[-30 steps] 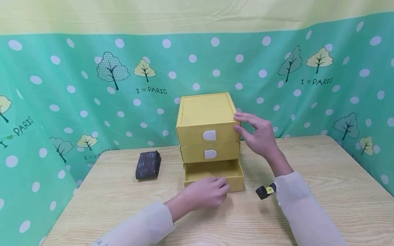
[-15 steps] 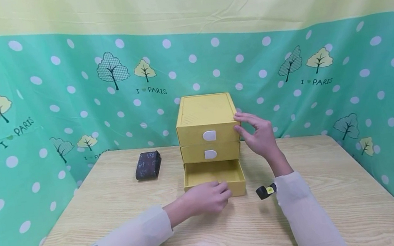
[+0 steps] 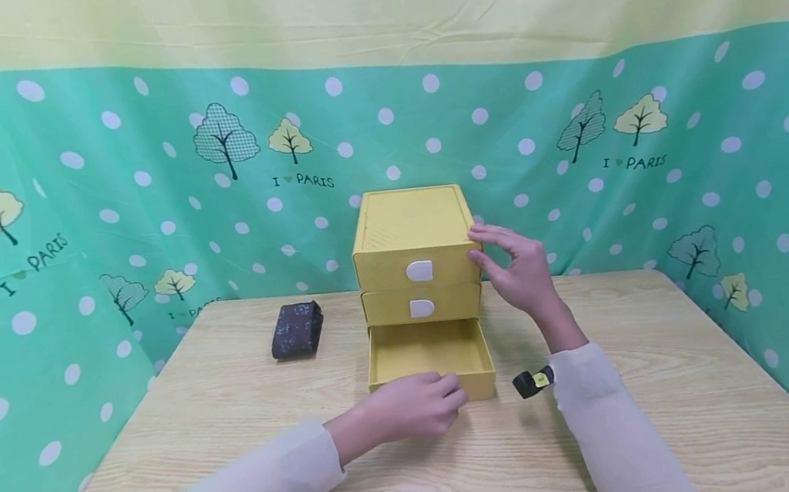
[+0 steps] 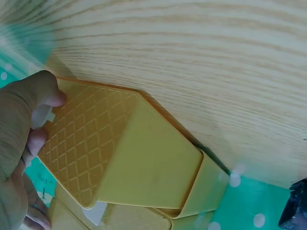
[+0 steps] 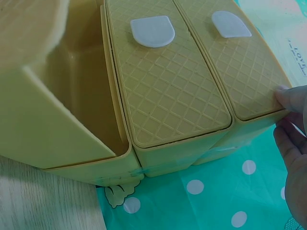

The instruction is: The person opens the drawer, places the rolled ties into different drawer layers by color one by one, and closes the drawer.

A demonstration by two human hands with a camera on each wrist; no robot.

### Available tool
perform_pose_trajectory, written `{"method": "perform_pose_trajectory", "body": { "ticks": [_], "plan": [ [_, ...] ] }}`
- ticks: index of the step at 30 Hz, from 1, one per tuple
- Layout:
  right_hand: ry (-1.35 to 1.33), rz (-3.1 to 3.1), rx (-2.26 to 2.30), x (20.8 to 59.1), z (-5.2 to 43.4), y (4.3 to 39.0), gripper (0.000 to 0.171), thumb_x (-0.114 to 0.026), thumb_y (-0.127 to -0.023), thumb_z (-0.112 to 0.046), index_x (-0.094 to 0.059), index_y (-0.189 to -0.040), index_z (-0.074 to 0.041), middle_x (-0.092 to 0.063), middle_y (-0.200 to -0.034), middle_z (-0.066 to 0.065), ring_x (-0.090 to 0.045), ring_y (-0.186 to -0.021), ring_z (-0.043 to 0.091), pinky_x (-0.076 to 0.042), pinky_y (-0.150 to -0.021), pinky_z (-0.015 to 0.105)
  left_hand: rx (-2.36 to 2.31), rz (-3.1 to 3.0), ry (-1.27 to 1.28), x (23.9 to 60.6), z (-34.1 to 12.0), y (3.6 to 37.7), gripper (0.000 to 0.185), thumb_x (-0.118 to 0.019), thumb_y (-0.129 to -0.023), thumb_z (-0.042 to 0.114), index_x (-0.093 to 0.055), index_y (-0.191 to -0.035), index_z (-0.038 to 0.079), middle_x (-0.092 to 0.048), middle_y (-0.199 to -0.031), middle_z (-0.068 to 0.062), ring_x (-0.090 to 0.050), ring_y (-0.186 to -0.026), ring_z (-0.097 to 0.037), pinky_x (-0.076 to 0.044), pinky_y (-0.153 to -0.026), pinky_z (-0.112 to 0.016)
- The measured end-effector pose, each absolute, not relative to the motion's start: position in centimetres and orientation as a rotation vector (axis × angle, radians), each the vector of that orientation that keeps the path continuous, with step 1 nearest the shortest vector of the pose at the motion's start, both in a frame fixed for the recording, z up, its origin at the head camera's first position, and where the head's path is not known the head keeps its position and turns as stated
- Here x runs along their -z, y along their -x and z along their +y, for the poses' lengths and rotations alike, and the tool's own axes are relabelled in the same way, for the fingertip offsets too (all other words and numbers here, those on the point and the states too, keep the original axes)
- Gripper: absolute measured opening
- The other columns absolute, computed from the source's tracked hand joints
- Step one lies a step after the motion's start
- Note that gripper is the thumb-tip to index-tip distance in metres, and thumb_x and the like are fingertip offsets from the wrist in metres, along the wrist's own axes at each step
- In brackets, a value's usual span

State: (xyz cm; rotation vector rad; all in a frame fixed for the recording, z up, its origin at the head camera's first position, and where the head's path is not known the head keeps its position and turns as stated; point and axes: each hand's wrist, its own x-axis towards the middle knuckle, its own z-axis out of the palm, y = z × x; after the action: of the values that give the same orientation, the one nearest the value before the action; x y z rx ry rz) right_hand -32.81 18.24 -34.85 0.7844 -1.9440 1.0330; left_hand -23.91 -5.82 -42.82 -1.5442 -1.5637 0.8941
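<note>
A yellow three-drawer cabinet (image 3: 409, 219) stands at the back middle of the table, its bottom drawer (image 3: 481, 385) pulled far out and bare inside. My left hand (image 3: 417, 405) pinches that drawer at its front. In the left wrist view, the thumb and fingers are around the white handle tab (image 4: 42, 116) on the diamond-patterned drawer front. My right hand (image 3: 523, 271) grips the cabinet's upper right front corner. The right wrist view has that thumb on the top drawer front (image 5: 252, 72) and the fingers along the side. Both upper drawers are closed, their white tabs showing.
A dark patterned wallet (image 3: 296, 329) lies on the wooden table (image 3: 237, 419), left of the cabinet. A black strap-like piece with a yellow label (image 3: 533, 382) sits beside the right sleeve. Behind hangs a green and yellow curtain (image 3: 430, 123).
The bottom drawer has slid further out toward me, with my left hand drawing back along with it. My right hand keeps its place on the cabinet corner.
</note>
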Motion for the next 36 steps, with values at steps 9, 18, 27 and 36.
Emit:
{"method": "perform_pose_trajectory", "body": {
  "ticks": [9, 18, 27, 36],
  "plan": [
    [-0.796, -1.928, -1.024, 34.8, 18.2, 32.8, 0.029, -0.08, -0.087, -0.001, -0.075, -0.116, 0.001, -0.071, -0.126, 0.013, -0.066, -0.121, 0.03, -0.054, -0.11, 0.03, -0.875, -1.542, 1.566, 42.3, -6.0, 23.1, 0.029, -0.056, -0.095, 0.004, -0.07, -0.084, 0.027, -0.055, -0.091, 0.009, -0.051, -0.083, -0.009, -0.051, -0.063, -0.011],
    [-0.787, -1.933, -1.03, 34.9, 18.3, 32.9, 0.029, -0.081, -0.087, -0.002, -0.075, -0.116, 0.0, -0.072, -0.125, 0.012, -0.066, -0.121, 0.03, -0.054, -0.111, 0.031, -0.868, -1.54, 1.586, 42.3, -6.0, 22.4, 0.029, -0.056, -0.094, 0.004, -0.071, -0.084, 0.028, -0.055, -0.091, 0.009, -0.052, -0.083, -0.008, -0.052, -0.065, -0.011],
    [-0.787, -1.933, -1.026, 34.9, 18.2, 32.8, 0.029, -0.081, -0.087, -0.002, -0.075, -0.116, 0.001, -0.072, -0.124, 0.013, -0.066, -0.121, 0.03, -0.053, -0.111, 0.032, -0.877, -1.564, 1.606, 42.5, -6.0, 21.8, 0.025, -0.057, -0.097, 0.011, -0.073, -0.088, 0.027, -0.057, -0.094, 0.009, -0.053, -0.085, -0.008, -0.053, -0.067, -0.011],
    [-0.787, -1.932, -1.03, 34.8, 18.1, 32.7, 0.029, -0.081, -0.087, -0.001, -0.075, -0.116, 0.001, -0.072, -0.124, 0.013, -0.066, -0.121, 0.03, -0.053, -0.111, 0.032, -0.858, -1.533, 1.615, 42.3, -6.2, 21.2, 0.029, -0.052, -0.098, 0.009, -0.07, -0.083, 0.027, -0.054, -0.091, 0.009, -0.052, -0.084, -0.009, -0.052, -0.065, -0.011]
  ]
}}
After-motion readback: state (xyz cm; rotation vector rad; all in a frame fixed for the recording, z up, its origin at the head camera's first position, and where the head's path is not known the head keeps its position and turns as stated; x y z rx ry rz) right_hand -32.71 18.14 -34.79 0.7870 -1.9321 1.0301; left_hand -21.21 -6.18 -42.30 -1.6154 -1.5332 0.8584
